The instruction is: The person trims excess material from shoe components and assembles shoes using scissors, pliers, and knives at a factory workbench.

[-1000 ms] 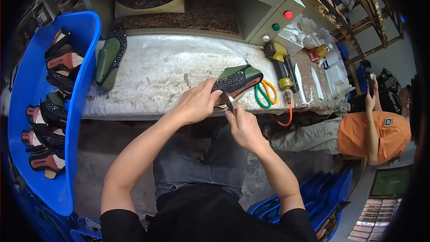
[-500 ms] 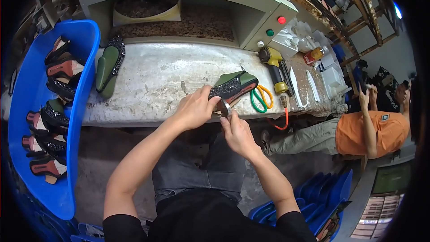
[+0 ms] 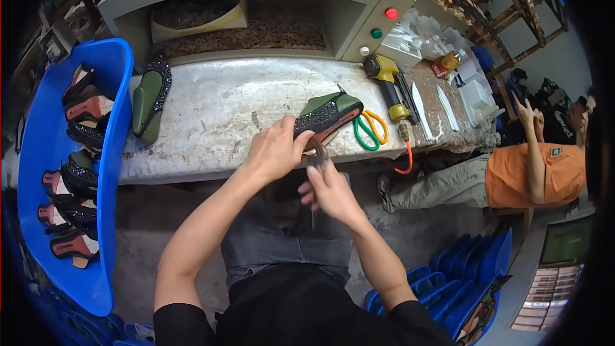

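Observation:
A green and black glittery shoe [image 3: 327,113] lies near the bench's front edge, its reddish sole partly showing. My left hand [image 3: 274,150] is closed on its near end. Just right of that, my right hand [image 3: 330,193] grips a metal tool [image 3: 318,152], whose head reaches the shoe's underside; the tool's exact type is unclear. Green-and-orange-handled scissors [image 3: 371,131] lie beside the shoe. Another green shoe [image 3: 152,99] rests at the bench's left end.
On the left a blue bin [image 3: 122,90] holds several shoes. A yellow air tool [image 3: 387,83] with an orange hose and two white blades [image 3: 419,110] lie right of the scissors. A person in orange [image 3: 535,176] stands at right. Blue bins [image 3: 474,275] sit below.
My right hand has shifted slightly down, its fingers looser around the tool's handle, and the tool has turned. The view has shifted a little. The other person's hands have moved.

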The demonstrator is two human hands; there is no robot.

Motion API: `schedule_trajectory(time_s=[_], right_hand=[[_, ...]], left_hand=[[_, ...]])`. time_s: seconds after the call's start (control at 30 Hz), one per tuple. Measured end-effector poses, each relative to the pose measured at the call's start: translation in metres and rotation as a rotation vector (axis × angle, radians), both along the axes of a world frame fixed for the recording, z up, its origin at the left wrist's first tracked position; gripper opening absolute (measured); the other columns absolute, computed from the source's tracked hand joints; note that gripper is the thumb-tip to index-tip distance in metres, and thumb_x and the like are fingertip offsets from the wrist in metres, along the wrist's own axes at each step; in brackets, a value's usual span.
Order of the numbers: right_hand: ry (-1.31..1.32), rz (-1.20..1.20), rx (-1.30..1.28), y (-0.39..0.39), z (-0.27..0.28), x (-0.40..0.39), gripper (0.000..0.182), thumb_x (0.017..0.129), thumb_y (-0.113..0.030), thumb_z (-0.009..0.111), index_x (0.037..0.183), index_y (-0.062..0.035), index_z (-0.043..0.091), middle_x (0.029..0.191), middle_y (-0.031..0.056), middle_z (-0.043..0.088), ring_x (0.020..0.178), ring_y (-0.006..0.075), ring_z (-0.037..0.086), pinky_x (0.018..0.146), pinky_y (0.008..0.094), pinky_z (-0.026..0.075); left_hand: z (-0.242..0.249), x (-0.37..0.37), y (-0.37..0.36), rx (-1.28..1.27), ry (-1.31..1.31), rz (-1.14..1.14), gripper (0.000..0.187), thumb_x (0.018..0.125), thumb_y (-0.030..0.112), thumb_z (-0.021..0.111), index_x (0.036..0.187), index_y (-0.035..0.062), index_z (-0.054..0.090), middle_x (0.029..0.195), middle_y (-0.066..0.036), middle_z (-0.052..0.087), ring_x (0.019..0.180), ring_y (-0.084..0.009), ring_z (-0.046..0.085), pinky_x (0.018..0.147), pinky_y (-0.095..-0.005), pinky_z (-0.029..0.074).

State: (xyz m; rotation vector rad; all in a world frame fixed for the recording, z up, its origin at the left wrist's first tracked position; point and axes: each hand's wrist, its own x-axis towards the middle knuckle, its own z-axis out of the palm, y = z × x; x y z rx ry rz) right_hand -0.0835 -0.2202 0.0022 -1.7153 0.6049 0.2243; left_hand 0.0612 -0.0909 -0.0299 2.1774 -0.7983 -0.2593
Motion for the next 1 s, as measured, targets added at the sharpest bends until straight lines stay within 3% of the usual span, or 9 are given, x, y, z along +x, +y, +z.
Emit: schedule_trajectory(time_s=[0.1,0.17,0.2,0.27,0.43,0.6,0.8,0.93,1.0], right_hand=[[-0.177,-0.077,0.06,-0.015,0.007,-0.039,0.025,0.114,-0.022,0.045,0.123,0.0008,0.05,0.092,0.0132,0.073,0.063,0.0195,0.067,0.059,0.0302,0.055],[-0.652,-0.163,-0.344,-0.005,0.001,-0.041,0.022,0.113,-0.019,0.049,0.125,-0.0009,0.051,0.099,0.0163,0.075,0.066,0.0186,0.068,0.061,0.0287,0.056],[-0.643,-0.164,-0.347,-0.01,-0.023,-0.033,0.022,0.113,-0.019,0.049,0.125,-0.0009,0.051,0.099,0.0163,0.075,0.066,0.0186,0.068,0.061,0.0287,0.056],[-1.201,0.038,-0.693,-0.03,-0.084,0.001,0.024,0.105,-0.008,0.058,0.125,0.0045,0.053,0.1,0.0167,0.077,0.067,0.024,0.072,0.061,0.0327,0.057],[-0.864,-0.16,-0.81,0.005,-0.049,0.035,0.026,0.099,-0.003,0.063,0.124,0.0028,0.056,0.099,0.0165,0.078,0.069,0.0324,0.074,0.06,0.0408,0.057],[-0.812,0.026,-0.999,0.004,-0.065,0.049,0.032,0.096,0.0,0.065,0.127,0.0011,0.058,0.098,0.0175,0.077,0.073,0.039,0.075,0.059,0.0459,0.056],[-0.747,0.087,-1.018,-0.001,-0.077,0.05,0.033,0.096,0.001,0.064,0.129,0.0,0.057,0.102,0.0188,0.076,0.073,0.0388,0.074,0.061,0.0457,0.057],[-0.94,0.087,-1.018,0.007,-0.061,0.045,0.032,0.1,0.002,0.059,0.131,0.0031,0.055,0.103,0.0216,0.074,0.077,0.0369,0.072,0.068,0.0418,0.058],[-0.909,0.007,-0.945,0.007,-0.068,0.026,0.031,0.1,0.002,0.058,0.131,0.0031,0.056,0.103,0.021,0.074,0.078,0.0361,0.072,0.069,0.0415,0.058]], left_hand=[[-0.002,-0.001,0.001,0.038,-0.026,0.061,0.041,0.104,0.028,0.063,0.128,-0.004,0.053,0.113,-0.03,0.071,0.098,-0.0495,0.071,0.086,-0.055,0.056],[-0.011,0.004,0.01,-0.007,0.018,-0.005,0.042,0.104,0.028,0.064,0.129,-0.0042,0.052,0.116,-0.03,0.07,0.101,-0.0491,0.07,0.087,-0.0547,0.055],[-0.016,0.009,0.014,-0.055,0.052,-0.083,0.042,0.104,0.027,0.064,0.129,-0.0044,0.051,0.118,-0.031,0.069,0.104,-0.0486,0.07,0.089,-0.0543,0.055],[-0.022,0.021,0.02,-0.155,0.097,-0.227,0.044,0.103,0.027,0.065,0.13,-0.0048,0.05,0.123,-0.031,0.068,0.11,-0.0477,0.068,0.093,-0.0536,0.054],[-0.037,0.017,0.024,-0.156,-0.101,-0.205,0.046,0.102,0.024,0.065,0.132,-0.0057,0.047,0.127,-0.03,0.065,0.114,-0.0465,0.066,0.095,-0.0522,0.053],[-0.023,0.022,0.022,-0.156,0.162,-0.242,0.046,0.1,0.019,0.066,0.132,-0.0073,0.045,0.123,-0.03,0.066,0.111,-0.0476,0.067,0.093,-0.053,0.053],[-0.029,0.023,0.017,-0.151,0.076,-0.222,0.045,0.099,0.013,0.065,0.133,-0.0085,0.044,0.121,-0.031,0.065,0.11,-0.0484,0.067,0.093,-0.0539,0.052],[-0.031,0.021,0.02,-0.138,0.085,-0.218,0.045,0.099,0.01,0.064,0.133,-0.0095,0.044,0.12,-0.032,0.065,0.11,-0.0491,0.066,0.093,-0.0543,0.053],[-0.029,0.01,0.018,-0.123,0.102,-0.245,0.045,0.099,0.01,0.065,0.134,-0.0095,0.043,0.121,-0.033,0.065,0.11,-0.0491,0.066,0.094,-0.0543,0.053]])
